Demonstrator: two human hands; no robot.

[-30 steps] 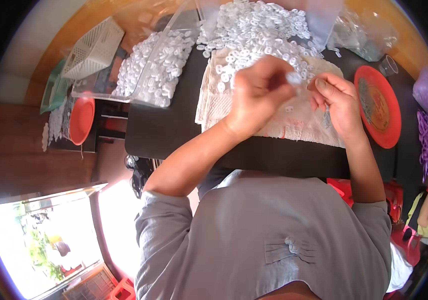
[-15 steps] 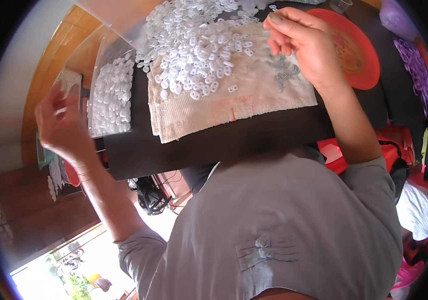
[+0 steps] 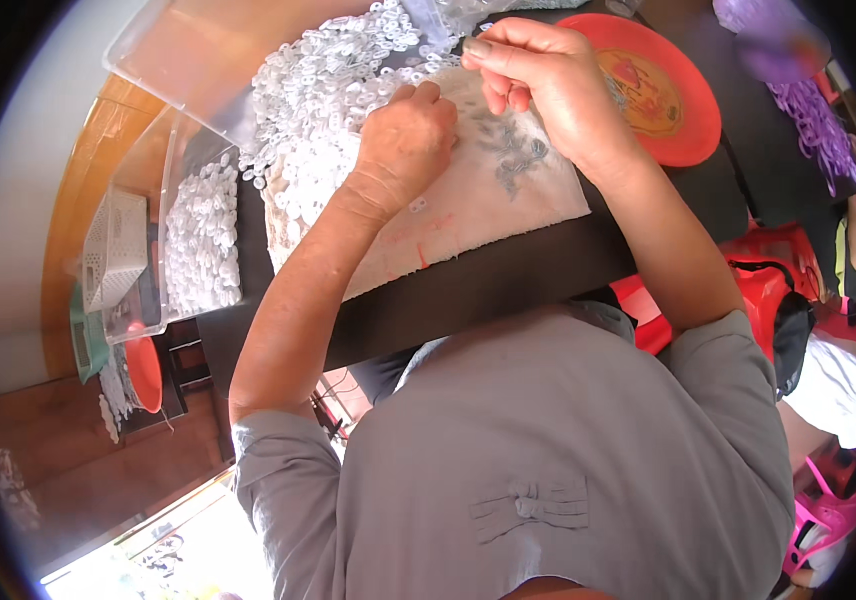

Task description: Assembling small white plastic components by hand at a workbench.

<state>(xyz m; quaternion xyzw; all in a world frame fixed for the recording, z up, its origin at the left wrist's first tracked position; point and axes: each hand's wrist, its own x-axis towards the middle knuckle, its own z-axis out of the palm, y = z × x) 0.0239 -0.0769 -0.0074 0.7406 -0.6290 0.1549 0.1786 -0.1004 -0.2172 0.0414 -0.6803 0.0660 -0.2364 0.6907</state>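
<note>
A heap of small white plastic pieces with two holes [image 3: 323, 105] lies on a beige cloth [image 3: 508, 205] spread over the dark table. My left hand [image 3: 408, 140] is over the right side of the heap, its fingers curled down and their tips hidden behind the hand. Just to its right and farther back, above the cloth, my right hand [image 3: 538, 80] is raised with thumb and fingers pinched together. Whatever sits in that pinch is too small to make out. Grey marks [image 3: 516, 160] show on the cloth below my right hand.
At the left stands a clear plastic bin with white pieces [image 3: 203, 240]; another clear box [image 3: 183, 60] tilts behind it. A red plate [image 3: 693, 105] lies at the back right, near purple linked pieces [image 3: 818, 130]. The dark table's front edge [image 3: 488, 280] runs before me.
My left hand has swung from beyond the bin at the far left over to the heap. My right hand keeps its pinch. The whole view has shifted slightly.
</note>
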